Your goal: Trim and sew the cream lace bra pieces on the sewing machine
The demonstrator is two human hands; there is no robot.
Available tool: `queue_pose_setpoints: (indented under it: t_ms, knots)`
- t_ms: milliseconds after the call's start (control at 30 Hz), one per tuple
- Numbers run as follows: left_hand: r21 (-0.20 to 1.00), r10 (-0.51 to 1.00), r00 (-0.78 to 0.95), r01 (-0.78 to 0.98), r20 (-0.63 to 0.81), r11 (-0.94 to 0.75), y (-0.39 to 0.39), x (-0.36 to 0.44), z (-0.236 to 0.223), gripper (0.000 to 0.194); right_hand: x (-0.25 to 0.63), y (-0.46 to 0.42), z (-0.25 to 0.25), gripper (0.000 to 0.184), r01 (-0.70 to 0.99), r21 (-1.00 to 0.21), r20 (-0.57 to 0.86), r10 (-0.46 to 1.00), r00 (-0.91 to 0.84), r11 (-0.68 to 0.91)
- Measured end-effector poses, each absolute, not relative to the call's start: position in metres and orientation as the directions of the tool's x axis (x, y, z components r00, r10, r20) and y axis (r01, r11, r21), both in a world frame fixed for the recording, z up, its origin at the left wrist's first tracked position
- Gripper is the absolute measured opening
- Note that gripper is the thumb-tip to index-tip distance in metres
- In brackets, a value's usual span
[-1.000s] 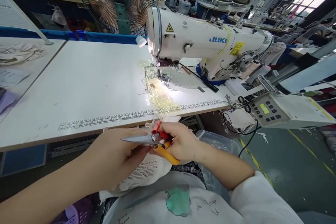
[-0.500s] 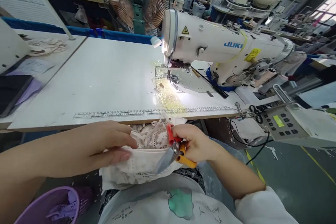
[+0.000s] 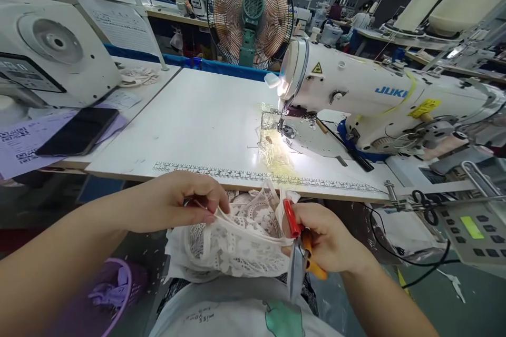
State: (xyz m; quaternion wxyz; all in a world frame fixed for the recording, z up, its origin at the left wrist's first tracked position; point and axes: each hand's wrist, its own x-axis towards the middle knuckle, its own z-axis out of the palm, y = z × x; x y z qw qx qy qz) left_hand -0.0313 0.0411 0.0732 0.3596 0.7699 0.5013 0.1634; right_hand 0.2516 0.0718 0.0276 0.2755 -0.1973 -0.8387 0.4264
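White lace garment [image 3: 249, 258] is held over the lap, just below the front edge of the white surface [image 3: 201, 116]. Its upper edge is pinched between thumb and fingers of the left hand [image 3: 192, 200], palm turned inward, forearm brought in from the left. Scissors [image 3: 295, 274] with red and orange handles are gripped in the curled fingers of the right hand [image 3: 326, 237], blades pointed down at the garment's right side; whether cloth is also pinched there cannot be told. Purple cloth [image 3: 113, 292] is contained in a purple basket [image 3: 129, 287], low at left. The surface's front edge is lined by a printed ruler [image 3: 256, 174]. A wide white span is left between the sewing machine [image 3: 340, 73], at right, and the phone [image 3: 79, 131], laid on papers [image 3: 23, 150] at left.
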Motion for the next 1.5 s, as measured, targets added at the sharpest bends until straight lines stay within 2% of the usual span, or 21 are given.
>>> queue_pose_setpoints:
  t_ms: [100, 367, 467, 567, 633, 700, 800, 933, 1100, 1167, 1300, 1400, 1500]
  knots:
    - [0.812, 0.813, 0.554, 0.549, -0.178, -0.197, 0.048, -0.031, 0.076, 0.013, 0.253, 0.071, 0.029, 0.024, 0.108, -0.829, 0.279, 0.573, -0.770, 0.549]
    - [0.846, 0.887, 0.456, 0.500, -0.077, -0.183, 0.048, -0.024, 0.087, 0.011, 0.255, 0.071, 0.031, 0.022, 0.165, -0.860, 0.235, 0.662, -0.712, 0.483]
    - [0.901, 0.885, 0.455, 0.420, -0.102, -0.112, 0.049, -0.020, 0.090, 0.013, 0.252, 0.071, 0.021, 0.023, 0.094, -0.926, 0.199, 0.684, -0.702, 0.365]
    - [0.944, 0.874, 0.475, 0.324, -0.105, -0.062, 0.053, -0.014, 0.095, 0.020, 0.245, 0.067, 0.003, 0.033, -0.099, -0.979, 0.197, 0.715, -0.671, 0.177]
    - [0.942, 0.891, 0.448, 0.324, -0.070, -0.089, 0.056, -0.008, 0.097, 0.026, 0.239, 0.062, -0.008, 0.041, -0.187, -0.981, 0.165, 0.726, -0.667, 0.052]
    - [0.912, 0.904, 0.423, 0.393, -0.063, -0.120, 0.058, -0.002, 0.096, 0.030, 0.235, 0.055, -0.016, 0.047, -0.160, -0.986, 0.079, 0.704, -0.705, -0.050]
    - [0.838, 0.907, 0.417, 0.515, -0.064, -0.178, 0.060, 0.006, 0.088, 0.037, 0.235, 0.046, -0.021, 0.050, -0.007, -0.992, -0.078, 0.674, -0.734, -0.123]
    - [0.799, 0.912, 0.403, 0.524, 0.072, -0.295, 0.060, 0.015, 0.067, 0.049, 0.245, 0.043, -0.022, 0.050, 0.137, -0.983, -0.184, 0.704, -0.686, -0.123]
    - [0.757, 0.922, 0.305, 0.536, 0.239, -0.374, 0.055, 0.030, 0.054, 0.053, 0.259, 0.057, -0.007, 0.038, 0.246, -0.969, -0.142, 0.792, -0.594, 0.011]
    - [0.734, 0.923, 0.287, 0.565, 0.255, -0.378, 0.054, 0.035, 0.053, 0.053, 0.259, 0.065, 0.006, 0.032, 0.231, -0.971, -0.068, 0.850, -0.522, 0.064]
    - [0.685, 0.891, 0.352, 0.574, 0.288, -0.448, 0.059, 0.044, 0.051, 0.055, 0.244, 0.082, 0.033, 0.030, 0.079, -0.987, 0.095, 0.902, -0.421, 0.141]
    - [0.682, 0.874, 0.377, 0.554, 0.306, -0.478, 0.064, 0.047, 0.050, 0.055, 0.230, 0.091, 0.046, 0.036, 0.029, -0.994, 0.082, 0.897, -0.433, 0.105]
    - [0.684, 0.857, 0.390, 0.523, 0.338, -0.508, 0.067, 0.048, 0.050, 0.053, 0.222, 0.095, 0.049, 0.036, 0.048, -0.995, 0.056, 0.900, -0.433, 0.085]
